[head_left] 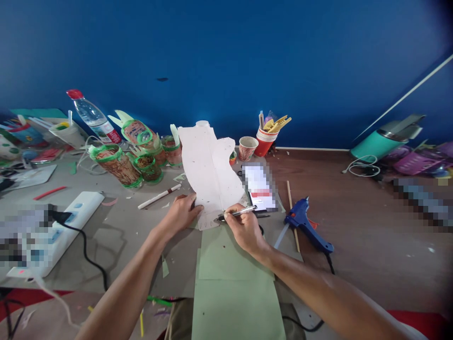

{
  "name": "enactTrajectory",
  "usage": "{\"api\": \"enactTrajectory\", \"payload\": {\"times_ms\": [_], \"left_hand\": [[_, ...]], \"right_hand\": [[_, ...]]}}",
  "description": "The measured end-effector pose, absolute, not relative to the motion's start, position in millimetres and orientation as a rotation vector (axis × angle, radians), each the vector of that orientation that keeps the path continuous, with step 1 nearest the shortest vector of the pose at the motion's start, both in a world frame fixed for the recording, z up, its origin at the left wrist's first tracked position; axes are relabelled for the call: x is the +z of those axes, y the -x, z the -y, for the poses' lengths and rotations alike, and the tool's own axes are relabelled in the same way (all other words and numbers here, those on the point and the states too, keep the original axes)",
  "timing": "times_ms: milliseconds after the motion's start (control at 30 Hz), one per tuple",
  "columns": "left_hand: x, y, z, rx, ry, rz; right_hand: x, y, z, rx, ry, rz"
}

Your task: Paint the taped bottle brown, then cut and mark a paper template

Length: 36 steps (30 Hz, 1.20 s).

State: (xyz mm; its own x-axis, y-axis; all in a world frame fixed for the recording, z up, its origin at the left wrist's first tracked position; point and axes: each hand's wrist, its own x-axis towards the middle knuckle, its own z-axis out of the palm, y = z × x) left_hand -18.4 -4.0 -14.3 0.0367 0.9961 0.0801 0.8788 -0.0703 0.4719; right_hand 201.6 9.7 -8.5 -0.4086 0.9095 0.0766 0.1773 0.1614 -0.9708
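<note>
A white paper cutout (208,165) with wavy edges lies in front of me, its near end over green sheets (233,307). Small loop-like marks are drawn along that near edge. My right hand (246,231) grips a black-and-silver pen (240,212), its tip at the cutout's near edge beside the marks. On the cutout's lower left edge rests my left hand (184,211), thumb stretched onto the paper and nothing held. Just beyond my right hand lies a phone (260,186) with a lit screen. A white marker (159,196) is left of the cutout.
To the right are a blue glue gun (307,224) and a thin wooden stick (289,196). Paper cups (247,148) and green-rimmed brown pots (116,165) stand at the back, near a plastic bottle (94,115). A power strip (76,212) with cords lies left.
</note>
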Motion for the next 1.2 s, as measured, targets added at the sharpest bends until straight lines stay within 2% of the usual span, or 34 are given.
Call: {"api": "enactTrajectory", "payload": {"times_ms": [1200], "left_hand": [[-12.9,17.7,3.5,0.541,-2.037,-1.91]], "right_hand": [[-4.6,-201.5,-8.4,1.222,1.056,1.815]]}}
